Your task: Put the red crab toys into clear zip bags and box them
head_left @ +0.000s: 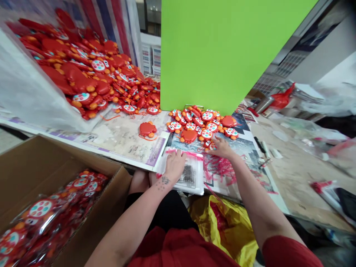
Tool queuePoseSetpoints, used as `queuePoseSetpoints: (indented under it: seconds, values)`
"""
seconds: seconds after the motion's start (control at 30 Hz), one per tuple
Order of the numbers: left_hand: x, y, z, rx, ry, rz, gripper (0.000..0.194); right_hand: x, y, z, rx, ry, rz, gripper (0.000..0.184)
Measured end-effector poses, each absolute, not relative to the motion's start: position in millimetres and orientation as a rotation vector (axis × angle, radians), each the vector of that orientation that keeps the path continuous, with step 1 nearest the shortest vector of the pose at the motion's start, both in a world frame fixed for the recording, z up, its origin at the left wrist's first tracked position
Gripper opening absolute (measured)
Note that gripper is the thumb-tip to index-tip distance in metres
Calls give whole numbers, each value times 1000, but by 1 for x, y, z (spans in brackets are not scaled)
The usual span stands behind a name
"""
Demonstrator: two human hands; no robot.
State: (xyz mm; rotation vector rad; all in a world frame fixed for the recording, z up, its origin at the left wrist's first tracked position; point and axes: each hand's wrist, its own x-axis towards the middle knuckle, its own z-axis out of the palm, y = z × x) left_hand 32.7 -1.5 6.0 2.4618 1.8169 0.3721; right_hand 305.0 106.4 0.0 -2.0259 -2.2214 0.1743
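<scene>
My left hand (175,165) rests on a stack of clear plastic bags (194,180) with a pink strip along the top edge. Its fingertips lie at that edge, and nothing shows lifted in them. To the right, my right hand (222,149) has its thumb and fingers around a red crab-like toy (210,144) with orange feet and a spotted white panel. That toy sits at the near side of a small heap of the same toys (190,127). Loose pink strips (219,168) lie under my right wrist.
A large pile of red toys (102,74) spills from a white sack at left. One toy (147,129) lies apart. A cardboard box (116,185) holds bagged toys. A green panel (222,52) stands behind the heap; a yellow bag (236,230) hangs below the table edge.
</scene>
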Motion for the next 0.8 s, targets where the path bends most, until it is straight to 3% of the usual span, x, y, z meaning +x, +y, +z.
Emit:
queuePoseSetpoints:
  seconds: [0.17,0.33,0.47,0.67,0.8]
  values:
    - [27,6,2,2496,1759,429,20,313,99,-9,-1707,-2243,356,72]
    - [26,16,4,2433,1740,398,19,305,88,-5,-1584,-1774,463,52]
    - [30,15,3,2425,1796,377,18,288,73,0,-1358,-1281,664,55]
    - [28,12,-8,2536,1678,518,17,248,34,38,-1202,-1282,855,52]
    - [25,12,-14,2570,1579,612,16,220,14,47,-994,-1115,1269,49]
